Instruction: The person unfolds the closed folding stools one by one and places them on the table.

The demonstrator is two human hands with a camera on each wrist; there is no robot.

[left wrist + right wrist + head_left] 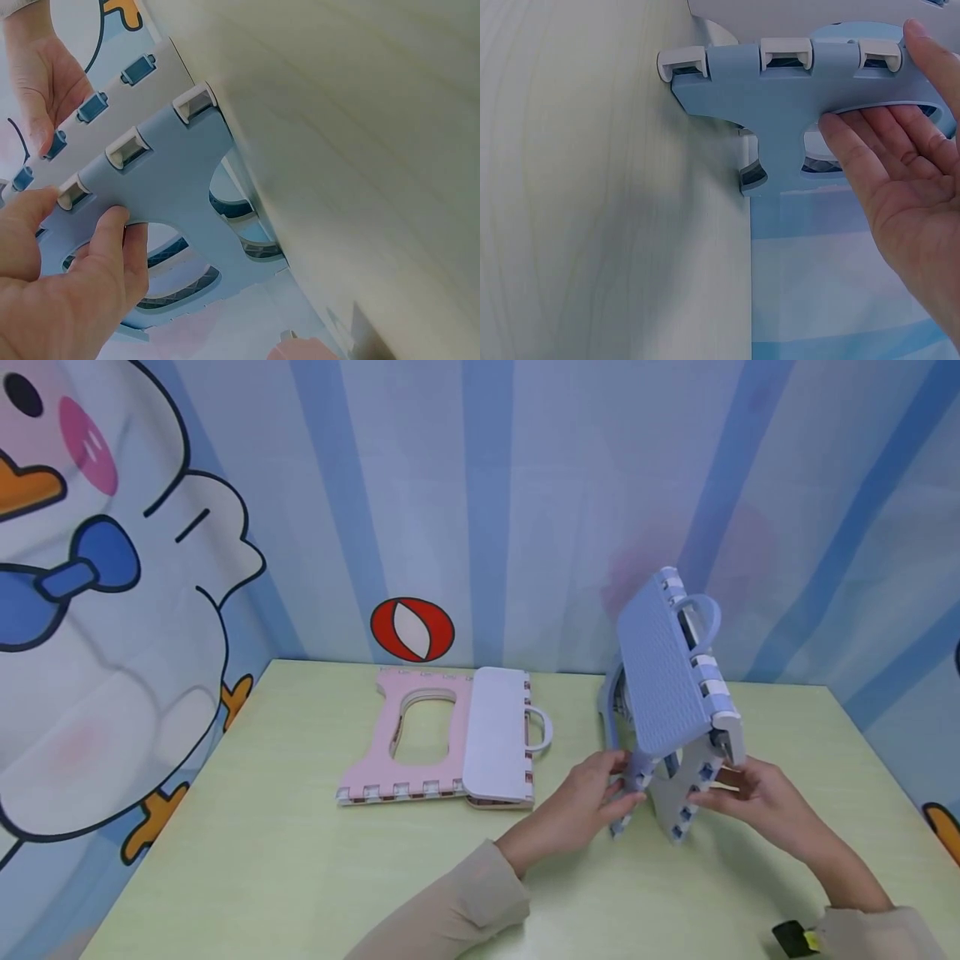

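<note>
Sleeves: the left sleeve [465, 906] lies nearest, on the near left of the blue stool [675, 693]; the right sleeve [885, 935] comes in on its near right, a small dark piece [793, 937] by the cuff.
Left grip [573, 806]: at the near left of the blue stool, pinching one leg panel [180, 157], thumb over the hinged edge and fingers at the slot.
Right grip [772, 806]: at the near right of the blue stool, curled on the opposite leg panel [780, 97], fingers in its slot, thumb by the edge.
Blue stool: between the two grips and tilted over the bench [300, 877], leg panels parted, tread [652, 660] sloping steeply; whether a lower edge bears on the bench is hard to tell.
Panel work: the step in hand looks like swinging the two leg panels; matched, even pressure from both grips should spare the hinges a twist.
Hinge blocks [129, 148]: likely to nip, so the left thumb is better kept flat and off the gaps.
Loop handle [716, 618]: juts from the upper right of the blue stool; best left free.
Pink stool [480, 735]: flat on the bench, left of the blue stool and apart from it; the left forearm should stay clear of it.
Backdrop [555, 527]: striped cloth behind the blue stool.
</note>
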